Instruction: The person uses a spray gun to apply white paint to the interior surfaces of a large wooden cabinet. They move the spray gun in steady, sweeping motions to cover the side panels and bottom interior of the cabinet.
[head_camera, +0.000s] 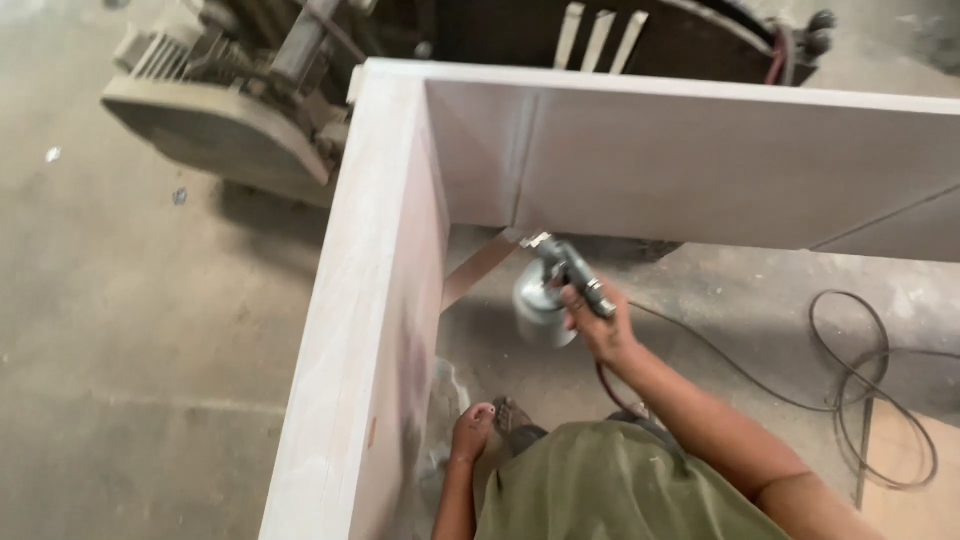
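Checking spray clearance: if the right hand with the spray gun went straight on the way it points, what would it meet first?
Probably the white panel's inside corner: the right hand aims the spray gun up-left at it; depth is unclear.

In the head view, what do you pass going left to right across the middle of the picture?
Grey machine on the concrete floor → left panel of the white wooden frame → left hand → metal cup of the spray gun → right hand gripping the gun's handle → looped hose on the floor.

Packages: none in view
Labels: none in view
Signs: none in view
Screens: none in view
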